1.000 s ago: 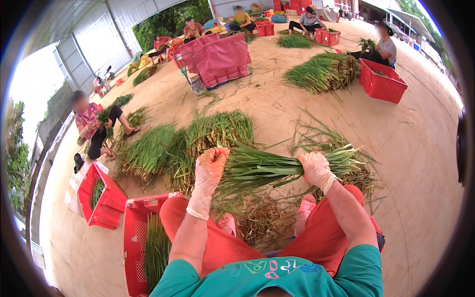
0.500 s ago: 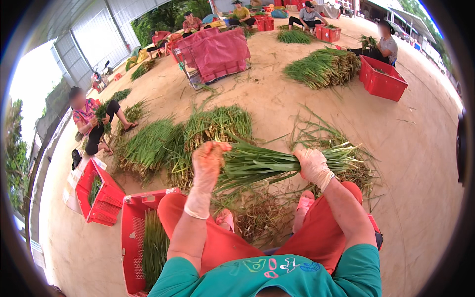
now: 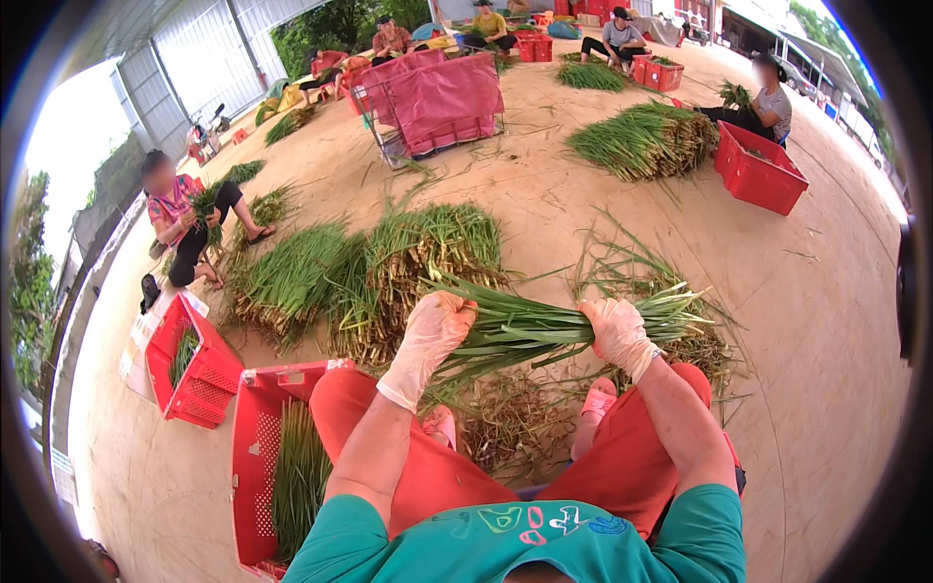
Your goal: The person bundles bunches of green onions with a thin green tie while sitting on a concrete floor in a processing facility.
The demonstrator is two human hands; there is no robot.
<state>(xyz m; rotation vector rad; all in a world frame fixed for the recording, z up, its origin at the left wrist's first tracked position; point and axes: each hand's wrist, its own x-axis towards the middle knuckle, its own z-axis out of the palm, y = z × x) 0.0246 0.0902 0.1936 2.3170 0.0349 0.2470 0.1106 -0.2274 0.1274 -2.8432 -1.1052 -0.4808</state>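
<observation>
A bunch of garlic chives point(image 3: 530, 325), long flat green leaves with pale stem ends, lies crosswise above my knees. My right hand point(image 3: 617, 335), in a thin whitish glove, is wrapped round it near the stems, which fan out to the right. My left hand point(image 3: 437, 330), gloved too, is closed at the leaf end on the left. Its fingers seem to pinch some leaves, though the fingertips are partly hidden. Below the bunch, between my feet, lies a heap of dry trimmings point(image 3: 515, 423).
At my left knee stands a red crate point(image 3: 255, 466) holding chives. Large chive piles point(image 3: 432, 257) lie ahead, with more loose chives point(image 3: 632, 267) to the right. Another red crate point(image 3: 199, 374) sits beside a seated person point(image 3: 190, 219). A cart with a red cover point(image 3: 442, 107) stands farther off.
My left hand has come right and slightly down, from left of the leaf tips onto the leaf end. My right hand keeps its hold on the bunch. The view has shifted slightly.
</observation>
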